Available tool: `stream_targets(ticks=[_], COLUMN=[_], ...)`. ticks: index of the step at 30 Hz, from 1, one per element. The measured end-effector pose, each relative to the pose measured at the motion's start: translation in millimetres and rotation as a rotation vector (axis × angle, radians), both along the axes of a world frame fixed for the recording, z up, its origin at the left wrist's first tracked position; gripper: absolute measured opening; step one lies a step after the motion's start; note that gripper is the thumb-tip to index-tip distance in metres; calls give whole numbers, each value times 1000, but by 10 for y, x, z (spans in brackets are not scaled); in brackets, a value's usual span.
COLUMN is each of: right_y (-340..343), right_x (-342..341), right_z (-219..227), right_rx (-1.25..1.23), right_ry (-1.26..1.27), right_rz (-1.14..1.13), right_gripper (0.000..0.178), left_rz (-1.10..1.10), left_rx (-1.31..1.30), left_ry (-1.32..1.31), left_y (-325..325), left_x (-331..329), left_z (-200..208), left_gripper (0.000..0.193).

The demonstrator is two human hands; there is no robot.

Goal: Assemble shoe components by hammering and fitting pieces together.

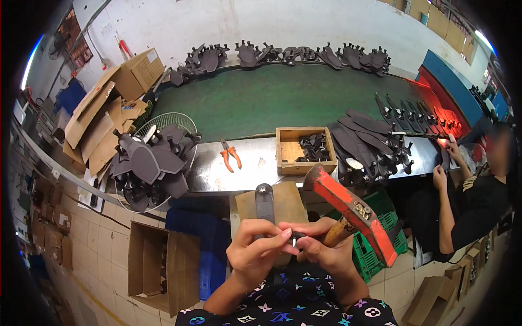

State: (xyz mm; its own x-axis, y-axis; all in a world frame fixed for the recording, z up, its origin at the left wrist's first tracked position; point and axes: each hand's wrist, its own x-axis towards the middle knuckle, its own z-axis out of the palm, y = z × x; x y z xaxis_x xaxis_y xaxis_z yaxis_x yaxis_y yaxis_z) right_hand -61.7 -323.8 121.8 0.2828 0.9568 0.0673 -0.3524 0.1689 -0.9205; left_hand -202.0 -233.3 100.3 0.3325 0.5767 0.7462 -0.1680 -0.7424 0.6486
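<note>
Pinching a small black part with a pale metal pin between our two hands, we hold it close above our lap, near the workbench edge. Our left hand grips it between thumb and fingertips, the other fingers curled; our right hand presses thumb and forefinger on its other side, while the wooden handle of a red-headed hammer lies across that same hand. Just beyond stands a black upright fixture before a tan board. On the metal bench we see orange-handled pliers, a wooden box of small black pieces, and a pile of dark grey panels. More such panels heap a wire basket at left. As for print, our black shirt carries coloured monogram-like motifs, the flattened carton bears a whitish label, its text too small to read, and the white wall has faint markings. Across the green conveyor belt, further panels line the far edge, and at right a co-worker in black has pale marks on one sleeve.
</note>
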Motion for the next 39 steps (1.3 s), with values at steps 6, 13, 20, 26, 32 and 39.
stream_targets(ticks=[6, 13, 20, 26, 32, 39], right_y=[305, 738, 957, 1032, 1052, 980], right_x=[93, 263, 382, 431, 387, 289], right_z=[-377, -904, -977, -1024, -1115, -877], right_rx=[72, -105, -103, -74, 132, 69], right_ry=[-106, -122, -322, -643, -942, -1197], right_rz=[-110, -75, -84, 38, -44, 28], right_gripper=[13, 11, 24, 21, 23, 26], left_rz=[130, 189, -30, 84, 121, -58], left_rx=[82, -324, -273, -200, -216, -261], left_ry=[315, 242, 458, 488, 500, 490], left_y=[635, 1247, 1178, 959, 925, 999], left_x=[5, 49, 126, 65, 34, -17], left_z=[-484, -1077, -1289, -1373, -1392, -1415], left_gripper=[32, 46, 24, 24, 25, 36])
